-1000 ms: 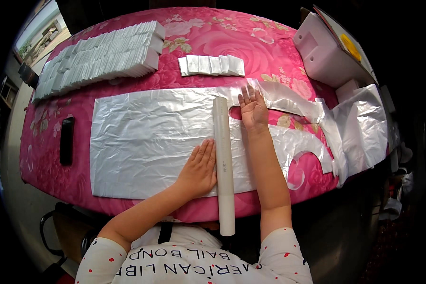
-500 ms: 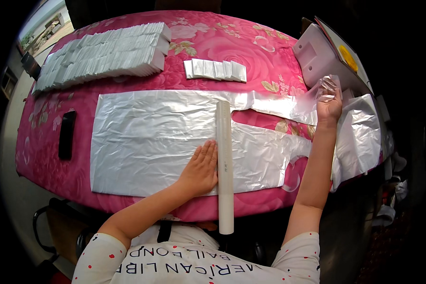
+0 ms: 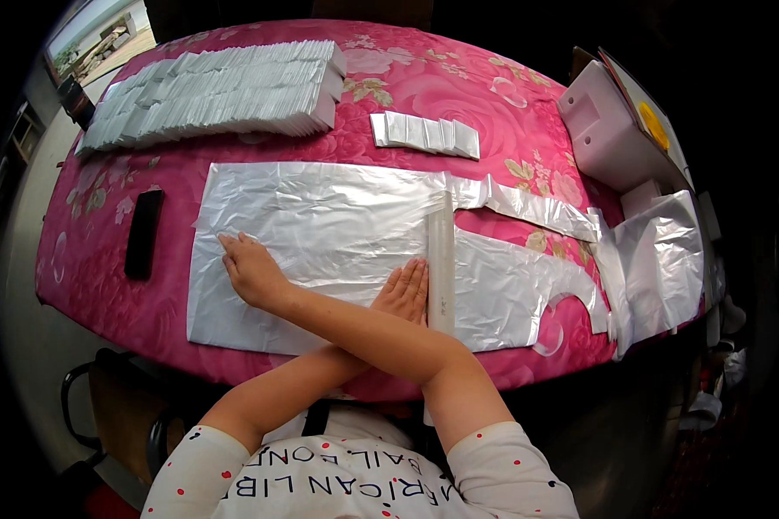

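Observation:
A thin, silvery-white, apron-shaped plastic sheet (image 3: 320, 208) lies spread on the table, with a cut-out and strap-like strips at its right end. Across it rests a whitish tube (image 3: 441, 251), its near end running past the table edge behind my right arm. My left hand (image 3: 402, 294) lies flat on the sheet, fingers stretched out along the tube's left side. My right arm crosses over the left one. My right hand (image 3: 253, 270) is on the sheet's left part, fingers somewhat bent and apart, holding nothing visible.
Long rows of folded white plastic packets (image 3: 208, 95) stand at the far left, with a short row of packets (image 3: 428, 136) right of them. A black oblong object (image 3: 144, 233) lies left. A white foam box (image 3: 601, 130) and more crumpled plastic sheeting (image 3: 658, 268) are at the right.
My right hand has let go of the plastic at the right and swung across to the sheet's left part. My left hand stays beside the tube. The whole view has shifted slightly.

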Available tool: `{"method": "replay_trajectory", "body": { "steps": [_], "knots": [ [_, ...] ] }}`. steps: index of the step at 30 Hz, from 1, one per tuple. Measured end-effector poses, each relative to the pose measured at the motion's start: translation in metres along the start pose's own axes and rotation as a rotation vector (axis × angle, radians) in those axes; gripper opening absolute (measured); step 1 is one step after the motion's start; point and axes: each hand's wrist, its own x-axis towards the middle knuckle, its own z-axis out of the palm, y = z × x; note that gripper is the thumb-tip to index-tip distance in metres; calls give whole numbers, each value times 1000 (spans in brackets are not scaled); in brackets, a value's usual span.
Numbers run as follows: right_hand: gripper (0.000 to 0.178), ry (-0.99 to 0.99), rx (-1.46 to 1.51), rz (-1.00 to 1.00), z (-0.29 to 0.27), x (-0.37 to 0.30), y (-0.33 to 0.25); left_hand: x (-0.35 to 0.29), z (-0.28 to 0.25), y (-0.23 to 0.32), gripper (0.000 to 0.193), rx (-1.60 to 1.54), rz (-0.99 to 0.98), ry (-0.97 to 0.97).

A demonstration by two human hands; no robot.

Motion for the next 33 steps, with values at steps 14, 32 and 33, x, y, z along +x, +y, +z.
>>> {"method": "replay_trajectory", "body": {
  "steps": [14,32,33],
  "knots": [
    [34,203,-290,-130,-167,-182,-38,74,-69,-66,50,-1958,-804,176],
    [59,-134,-644,-70,-170,-203,16,-11,-118,-122,62,-1974,-884,-12],
    [59,-225,-679,-132,-155,-187,9,-30,-126,-133,61,-1945,-896,19]
  ]
}}
